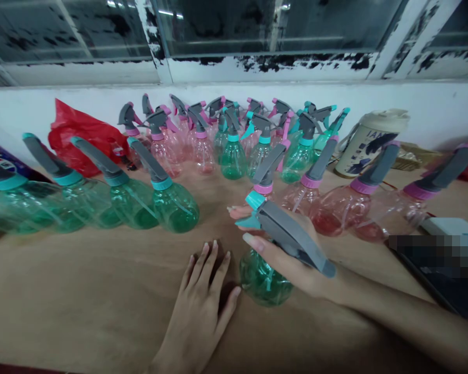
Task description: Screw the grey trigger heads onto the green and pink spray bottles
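My right hand (296, 254) is wrapped round the neck of a green spray bottle (265, 283) with a grey and teal trigger head. The bottle's nozzle points to the upper left, and its round base is just above or on the table; I cannot tell which. My left hand (203, 301) lies flat on the wooden table (81, 291), fingers spread, a short way left of that bottle. Left of my hands stands a row of green spray bottles (175, 208). Pink spray bottles (339, 208) form a row on the right, behind my right hand.
Several more pink and green spray bottles (233, 158) crowd together along the wall. A red plastic bag (76, 140) sits at the back left. A cream tumbler (368, 145) stands at the back right. A dark flat object (429, 275), partly pixelated, lies at the right.
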The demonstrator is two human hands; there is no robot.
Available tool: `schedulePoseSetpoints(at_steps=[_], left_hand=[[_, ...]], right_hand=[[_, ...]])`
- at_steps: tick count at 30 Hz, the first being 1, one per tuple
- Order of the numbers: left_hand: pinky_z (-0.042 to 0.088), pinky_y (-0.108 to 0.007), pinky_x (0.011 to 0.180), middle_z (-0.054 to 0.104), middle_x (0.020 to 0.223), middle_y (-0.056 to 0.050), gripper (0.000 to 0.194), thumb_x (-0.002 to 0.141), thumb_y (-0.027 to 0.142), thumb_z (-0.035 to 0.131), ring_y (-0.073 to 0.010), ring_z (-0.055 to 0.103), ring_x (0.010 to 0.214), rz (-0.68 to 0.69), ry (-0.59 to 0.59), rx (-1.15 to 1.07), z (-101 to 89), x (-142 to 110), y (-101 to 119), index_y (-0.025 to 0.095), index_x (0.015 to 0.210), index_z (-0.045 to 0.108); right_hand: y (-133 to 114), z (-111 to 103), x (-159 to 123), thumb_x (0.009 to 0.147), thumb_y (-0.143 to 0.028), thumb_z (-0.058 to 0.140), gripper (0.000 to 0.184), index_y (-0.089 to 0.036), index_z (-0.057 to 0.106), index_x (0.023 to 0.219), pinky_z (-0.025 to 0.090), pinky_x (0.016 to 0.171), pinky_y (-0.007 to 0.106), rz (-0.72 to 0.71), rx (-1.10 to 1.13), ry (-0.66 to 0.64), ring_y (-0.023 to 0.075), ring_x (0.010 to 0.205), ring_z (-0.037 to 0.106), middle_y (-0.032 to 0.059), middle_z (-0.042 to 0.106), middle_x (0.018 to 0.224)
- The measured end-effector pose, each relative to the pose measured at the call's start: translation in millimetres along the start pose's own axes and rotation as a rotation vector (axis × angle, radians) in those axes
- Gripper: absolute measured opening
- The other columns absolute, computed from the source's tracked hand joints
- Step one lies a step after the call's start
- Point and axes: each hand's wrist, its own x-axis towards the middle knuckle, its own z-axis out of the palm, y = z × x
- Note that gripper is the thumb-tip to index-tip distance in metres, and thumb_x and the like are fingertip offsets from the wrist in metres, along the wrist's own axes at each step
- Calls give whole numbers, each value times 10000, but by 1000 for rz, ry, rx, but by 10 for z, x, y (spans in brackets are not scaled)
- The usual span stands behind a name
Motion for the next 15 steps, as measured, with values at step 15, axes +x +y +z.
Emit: schedulePoseSetpoints(at_steps=[15], left_hand=[[392, -550, 1032, 413, 1453, -197, 478, 951, 312, 441, -328, 325, 1370, 5, 21, 6, 6, -2, 7, 72, 1364, 420]], right_hand=[[-65, -22, 28, 848, -248, 596, 127, -183, 660, 937, 516, 676, 306, 20, -72, 4, 154, 694, 619, 9, 647, 794]])
